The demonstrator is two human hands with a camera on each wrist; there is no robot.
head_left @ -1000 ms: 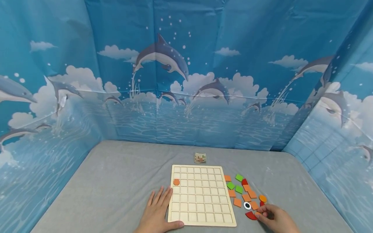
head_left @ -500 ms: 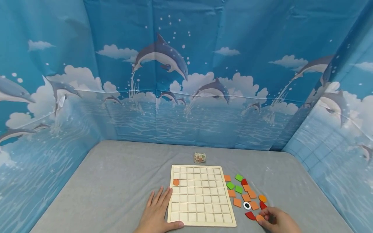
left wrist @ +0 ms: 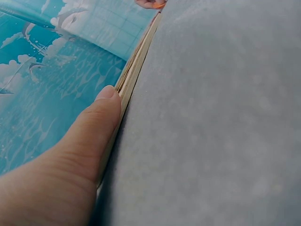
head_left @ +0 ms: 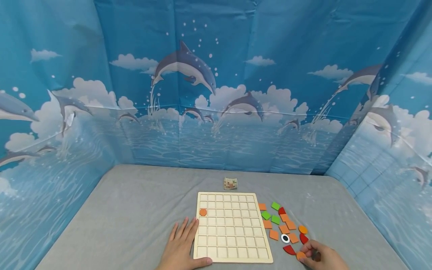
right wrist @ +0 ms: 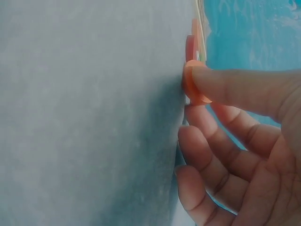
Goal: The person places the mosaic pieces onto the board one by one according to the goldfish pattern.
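A pale wooden grid board (head_left: 233, 231) lies on the grey cloth, with one orange disc (head_left: 203, 212) in its leftmost column. My left hand (head_left: 179, 248) rests with fingers spread along the board's left side, its thumb at the near edge; the left wrist view shows that thumb (left wrist: 96, 125) against the board's rim. To the right of the board, my right hand (head_left: 323, 256) pinches another orange disc (head_left: 300, 256) by thumb and fingers, low at the cloth. In the right wrist view the thumb covers part of this disc (right wrist: 190, 87), and the other fingers curl below.
Between board and right hand lie several orange squares (head_left: 284, 228), green squares (head_left: 275, 219), red quarter-round pieces (head_left: 289, 249), a white ring with a black centre (head_left: 285, 238) and an orange disc (head_left: 303, 229). A small patterned card (head_left: 230, 183) lies beyond the board. Dolphin-print curtains (head_left: 216, 142) surround the table.
My right hand has drawn the orange disc slightly toward me and right, away from the red pieces, exposing more of one. The left hand stays in place on the board.
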